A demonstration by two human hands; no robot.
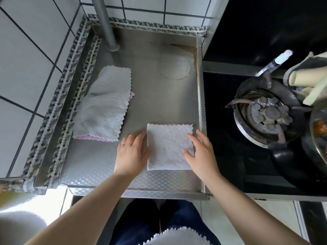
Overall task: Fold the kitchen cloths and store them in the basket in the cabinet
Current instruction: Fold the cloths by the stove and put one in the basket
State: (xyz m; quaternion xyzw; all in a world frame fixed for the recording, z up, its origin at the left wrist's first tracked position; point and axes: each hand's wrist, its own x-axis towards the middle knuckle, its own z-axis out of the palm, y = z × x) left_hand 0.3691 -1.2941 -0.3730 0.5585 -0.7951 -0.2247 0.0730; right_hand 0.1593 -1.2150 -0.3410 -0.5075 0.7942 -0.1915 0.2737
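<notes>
We saw the folded cloth (169,146) lying flat near the front right corner of the steel surface (152,89), a pink edge showing along its far side. The left hand (131,152) rested against the cloth's left edge with its fingers (139,137) straight and close together, a ring on one of them. The right hand (200,152) lay on the cloth's right edge, fingers (192,138) straight and slightly spread, gripping nothing. A loose heap of cloths (106,105), grey over pink, sat toward the left edge of the surface, well apart from the folded one. A metal pipe (105,23) rose from the back left corner. Just past the raised right edge stood a black hob with a gas burner (267,112), a pan (318,128) beside it at the picture's right edge. Another white scalloped cloth (178,236) showed at the bottom, in front of the person's legs.
</notes>
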